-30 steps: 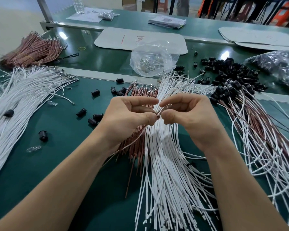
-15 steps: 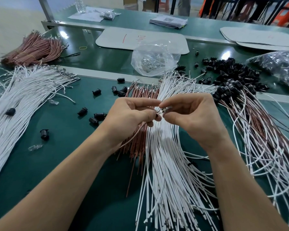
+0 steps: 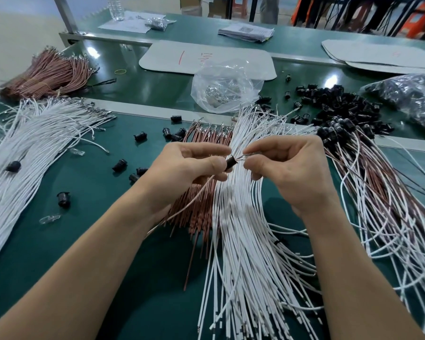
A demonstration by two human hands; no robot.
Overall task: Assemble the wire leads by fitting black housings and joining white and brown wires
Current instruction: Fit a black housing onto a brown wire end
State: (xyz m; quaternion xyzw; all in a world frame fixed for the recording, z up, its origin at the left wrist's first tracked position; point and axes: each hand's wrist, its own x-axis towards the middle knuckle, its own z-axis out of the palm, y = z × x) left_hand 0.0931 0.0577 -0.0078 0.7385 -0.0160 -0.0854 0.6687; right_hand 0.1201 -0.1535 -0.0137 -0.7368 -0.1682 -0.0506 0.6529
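Observation:
My left hand (image 3: 189,165) pinches a small black housing (image 3: 231,162) between thumb and forefinger. A brown wire (image 3: 187,207) trails from that hand down to the left. My right hand (image 3: 287,165) pinches a thin wire end with a metal terminal (image 3: 245,156) right at the housing's mouth. Under both hands lie a fan of loose white wires (image 3: 241,241) and a bunch of brown wires (image 3: 201,212) on the green table (image 3: 88,192).
Loose black housings (image 3: 140,136) dot the table left of my hands; a big pile of housings (image 3: 334,104) sits at back right. Finished leads (image 3: 383,207) spread on the right, white wires (image 3: 30,148) on the left, a brown bundle (image 3: 47,74) and a clear bag (image 3: 226,87) behind.
My hands have drawn slightly apart, so the black housing now shows between my left fingertips. The brown wire hangs lower from my left hand.

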